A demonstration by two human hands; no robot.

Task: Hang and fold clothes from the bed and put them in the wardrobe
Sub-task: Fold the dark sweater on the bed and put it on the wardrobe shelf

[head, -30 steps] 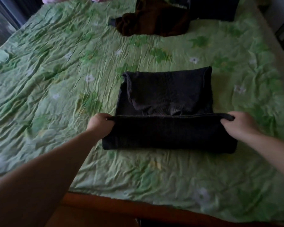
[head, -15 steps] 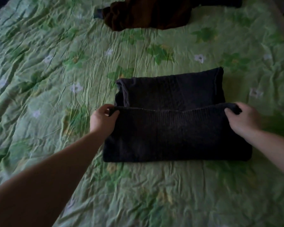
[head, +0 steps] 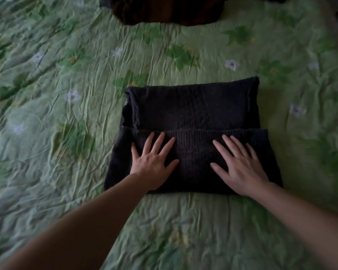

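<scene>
A dark knitted sweater (head: 191, 106) lies folded into a rectangle on the green flowered bedsheet (head: 66, 75). Its near part is doubled over the far part, with a ribbed hem running across the middle. My left hand (head: 152, 162) rests flat on the left half of the folded-over layer, fingers spread. My right hand (head: 240, 164) lies flat on the right half, fingers also apart. Neither hand grips the cloth.
A brown garment (head: 164, 10) lies bunched at the far edge of the bed, with another dark piece beside it at the top right. Crumpled bedsheet surrounds the sweater on all sides.
Both hands let go of the sweater's hem, which they had carried away from me over the far part, and now press flat on the folded layer. The camera moved closer.
</scene>
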